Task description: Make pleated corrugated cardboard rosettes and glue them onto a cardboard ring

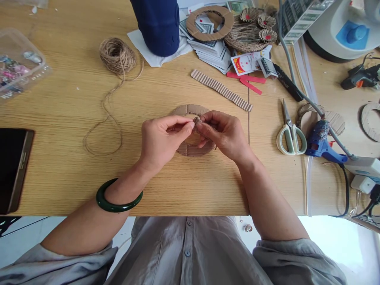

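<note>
Between the fingertips of both hands is a small rolled strip of corrugated cardboard (196,120). My left hand (166,136) pinches it from the left, thumb and forefinger together. From the right, my right hand (224,130) pinches the same piece, its lower fingers curled beneath. Under the hands a flat cardboard ring (194,149) lies on the table, partly covered by them. Beyond it rests a loose corrugated cardboard strip (222,90), set at a slant. Red paper strips (251,81) lie past that strip.
Scissors (291,136) and a blue glue gun (322,138) with a cable lie at right. Twine (117,55) trails at left. Behind stand a dark blue cup (158,27), playing cards (212,51) and a twine-wrapped ring with paper flowers (242,37). A phone (14,170) lies far left.
</note>
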Action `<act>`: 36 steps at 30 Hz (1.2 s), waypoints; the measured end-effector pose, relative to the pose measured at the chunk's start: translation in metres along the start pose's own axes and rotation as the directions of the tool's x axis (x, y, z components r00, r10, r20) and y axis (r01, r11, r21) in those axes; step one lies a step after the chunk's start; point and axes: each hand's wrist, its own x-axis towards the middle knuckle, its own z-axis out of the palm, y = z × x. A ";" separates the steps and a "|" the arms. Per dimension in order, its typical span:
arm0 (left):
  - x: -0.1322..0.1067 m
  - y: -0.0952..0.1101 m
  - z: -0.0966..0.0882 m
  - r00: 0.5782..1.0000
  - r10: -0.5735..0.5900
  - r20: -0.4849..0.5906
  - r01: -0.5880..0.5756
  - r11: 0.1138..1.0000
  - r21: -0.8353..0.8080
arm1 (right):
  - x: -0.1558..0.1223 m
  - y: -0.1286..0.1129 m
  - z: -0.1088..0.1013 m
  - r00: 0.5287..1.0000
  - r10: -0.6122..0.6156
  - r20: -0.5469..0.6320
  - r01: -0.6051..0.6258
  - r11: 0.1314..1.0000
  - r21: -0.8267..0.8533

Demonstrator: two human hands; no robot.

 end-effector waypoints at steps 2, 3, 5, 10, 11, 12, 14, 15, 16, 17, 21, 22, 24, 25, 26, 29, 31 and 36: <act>0.000 0.000 0.000 1.000 0.016 0.006 -0.016 1.000 0.022 | 0.000 0.000 0.000 1.000 0.002 -0.012 -0.002 1.000 0.021; 0.000 0.000 -0.001 1.000 0.025 0.009 -0.026 0.999 0.032 | 0.001 0.001 0.001 1.000 0.004 -0.019 -0.004 1.000 0.029; 0.000 0.000 -0.001 0.999 0.051 0.012 -0.051 0.998 0.045 | 0.001 0.001 0.002 0.999 0.009 -0.030 -0.008 0.999 0.041; -0.002 0.001 -0.001 0.995 0.103 0.014 -0.103 0.993 0.055 | 0.002 0.002 0.005 0.997 0.028 -0.067 -0.022 0.995 0.095; -0.003 0.001 0.000 0.994 0.111 0.015 -0.111 0.992 0.052 | 0.002 0.003 0.005 0.997 0.030 -0.070 -0.023 0.994 0.104; -0.003 0.001 0.000 0.993 0.118 0.015 -0.118 0.992 0.048 | 0.002 0.003 0.005 0.997 0.032 -0.070 -0.024 0.994 0.110; -0.004 0.000 0.000 0.993 0.120 0.012 -0.121 0.992 0.037 | 0.002 0.002 0.005 0.997 0.032 -0.067 -0.024 0.993 0.118; -0.004 0.000 0.000 0.993 0.114 0.010 -0.115 0.993 0.031 | 0.002 0.002 0.004 0.997 0.033 -0.066 -0.025 0.992 0.121; -0.004 -0.001 0.001 0.994 0.107 0.014 -0.107 0.994 0.023 | 0.002 0.002 0.004 0.997 0.032 -0.064 -0.024 0.992 0.124; -0.004 -0.002 0.001 0.995 0.101 0.020 -0.101 0.995 0.012 | 0.002 0.001 0.003 0.997 0.031 -0.064 -0.023 0.992 0.127; -0.002 -0.003 0.000 0.995 0.099 0.032 -0.099 0.995 0.005 | 0.002 0.002 0.002 0.998 0.028 -0.060 -0.020 0.992 0.125; -0.002 -0.002 0.000 0.995 0.095 0.023 -0.095 0.995 0.018 | 0.002 0.003 0.002 0.998 0.032 -0.053 -0.025 0.992 0.122; -0.001 0.000 0.000 0.997 0.076 0.000 -0.076 0.996 0.043 | 0.002 0.003 0.002 0.999 0.040 -0.034 -0.036 0.993 0.116; -0.001 0.001 0.000 0.998 0.062 -0.007 -0.062 0.997 0.048 | 0.002 0.003 0.002 0.999 0.041 -0.027 -0.038 0.993 0.109; -0.001 0.002 0.000 0.999 0.047 -0.010 -0.047 0.998 0.049 | 0.002 0.002 0.002 0.999 0.038 -0.024 -0.036 0.995 0.097; -0.002 0.005 -0.001 1.000 0.008 0.010 -0.008 0.999 0.039 | 0.001 0.001 0.000 0.999 0.007 -0.047 -0.006 1.000 0.027; -0.003 0.006 -0.001 1.000 -0.009 0.024 0.009 1.000 0.030 | 0.001 0.000 -0.002 0.998 -0.022 -0.066 0.021 1.000 -0.021; -0.003 0.003 0.000 0.998 -0.040 0.048 0.041 0.999 -0.019 | 0.001 0.001 -0.005 0.994 -0.054 -0.093 0.049 0.997 -0.056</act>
